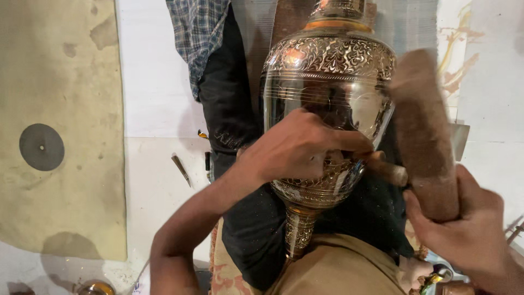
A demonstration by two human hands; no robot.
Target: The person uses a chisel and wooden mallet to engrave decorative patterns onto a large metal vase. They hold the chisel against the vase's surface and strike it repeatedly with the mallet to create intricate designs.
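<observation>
The engraved brass urn [327,82] lies across my lap, foot toward me, so its belly faces up under my grip and cannot roll. Beside it, my right hand [469,229] is clenched around a thick wooden mallet [423,131], raised and blurred, its head above the chisel's butt. My left hand [297,147] rests on the urn's belly, fingers pinched around a small chisel [387,170] (its tip is hidden under my knuckles), steadying it against the metal.
</observation>
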